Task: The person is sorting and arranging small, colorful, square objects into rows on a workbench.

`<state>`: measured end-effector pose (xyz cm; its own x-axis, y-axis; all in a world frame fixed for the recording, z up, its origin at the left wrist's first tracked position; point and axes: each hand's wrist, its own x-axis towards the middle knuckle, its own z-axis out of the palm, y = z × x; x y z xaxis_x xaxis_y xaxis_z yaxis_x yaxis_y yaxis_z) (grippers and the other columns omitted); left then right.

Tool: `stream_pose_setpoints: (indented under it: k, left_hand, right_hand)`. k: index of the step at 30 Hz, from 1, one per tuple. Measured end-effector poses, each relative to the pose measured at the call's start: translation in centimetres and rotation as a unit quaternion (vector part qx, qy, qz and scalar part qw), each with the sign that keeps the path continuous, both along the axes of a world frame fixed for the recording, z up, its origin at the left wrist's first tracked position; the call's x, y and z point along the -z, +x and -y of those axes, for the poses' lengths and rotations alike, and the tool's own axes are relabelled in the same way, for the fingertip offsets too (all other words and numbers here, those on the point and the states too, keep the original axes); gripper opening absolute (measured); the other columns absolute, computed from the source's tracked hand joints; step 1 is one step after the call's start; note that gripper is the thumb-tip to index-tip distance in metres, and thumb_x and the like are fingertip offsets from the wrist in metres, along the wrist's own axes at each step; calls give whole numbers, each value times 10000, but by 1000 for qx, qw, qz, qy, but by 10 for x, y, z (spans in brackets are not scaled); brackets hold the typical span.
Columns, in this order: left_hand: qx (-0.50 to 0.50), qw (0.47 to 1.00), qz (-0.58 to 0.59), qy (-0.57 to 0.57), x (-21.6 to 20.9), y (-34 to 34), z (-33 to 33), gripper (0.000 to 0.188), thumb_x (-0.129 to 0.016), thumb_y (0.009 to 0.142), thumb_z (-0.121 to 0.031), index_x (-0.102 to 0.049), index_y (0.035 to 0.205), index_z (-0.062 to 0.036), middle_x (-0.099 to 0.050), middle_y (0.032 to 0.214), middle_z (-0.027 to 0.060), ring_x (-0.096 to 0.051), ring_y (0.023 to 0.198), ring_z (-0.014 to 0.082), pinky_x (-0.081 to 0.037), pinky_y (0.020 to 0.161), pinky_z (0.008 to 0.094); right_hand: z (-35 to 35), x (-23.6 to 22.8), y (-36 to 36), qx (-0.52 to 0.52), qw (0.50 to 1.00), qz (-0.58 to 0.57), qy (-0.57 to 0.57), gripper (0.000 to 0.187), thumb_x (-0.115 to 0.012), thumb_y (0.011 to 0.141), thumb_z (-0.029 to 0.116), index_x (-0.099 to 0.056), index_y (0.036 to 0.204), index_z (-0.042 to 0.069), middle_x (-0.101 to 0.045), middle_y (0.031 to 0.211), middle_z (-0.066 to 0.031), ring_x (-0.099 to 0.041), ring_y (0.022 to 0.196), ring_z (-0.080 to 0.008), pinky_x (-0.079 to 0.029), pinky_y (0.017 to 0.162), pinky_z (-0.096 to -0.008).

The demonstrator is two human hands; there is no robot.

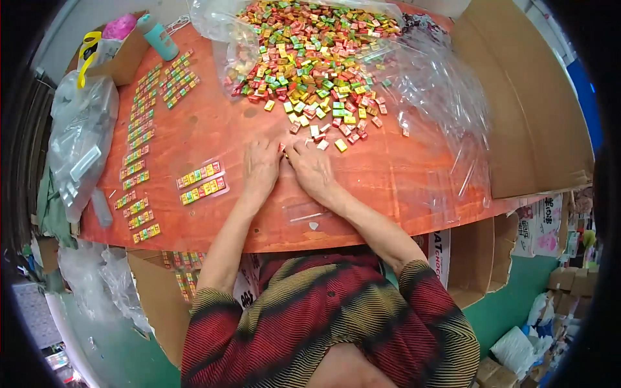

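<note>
My left hand and my right hand meet near the middle of the table, fingers bent inward. Between their fingertips a small box shows, mostly covered, so how many pieces are there is hidden. Just beyond my hands lies a large heap of small red, yellow, green and orange boxes, with loose ones spilling toward me. A yellow box rests apart, right of my right fingers. Left of my left hand, two neat rows of boxes sit on clear plastic.
Similar rows line the table's left side. A teal bottle stands at the back left beside a carton. Clear plastic sheeting lies to the right, before a tall cardboard box. Another open carton sits below the table edge.
</note>
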<state>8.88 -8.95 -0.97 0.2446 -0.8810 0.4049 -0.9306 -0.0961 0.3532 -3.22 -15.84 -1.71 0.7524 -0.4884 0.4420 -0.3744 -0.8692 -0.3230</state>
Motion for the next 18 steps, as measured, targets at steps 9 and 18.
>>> stream_pose_setpoints:
  k: [9, 18]
  left_hand:
    - [-68, 993, -92, -25, -6, -22, -12, 258, -631, 765, -147, -561, 977, -17, -506, 815, 140, -516, 776, 323, -422, 665, 403]
    - [-50, 991, -108, 60, -7, -43, -2, 312, -660, 736, -130, -555, 1015, -38, -491, 915, 152, -544, 787, 358, -443, 648, 434]
  right_hand:
    - [38, -20, -14, 53, 997, 37, 38, 132, -534, 773, 83, -563, 899, 57, -539, 827, -125, -542, 782, -316, -461, 635, -397]
    - [44, -6, -29, 27, 999, -30, -36, 114, -509, 735, 79, -568, 825, 38, -537, 826, -108, -538, 739, -284, -455, 603, -373]
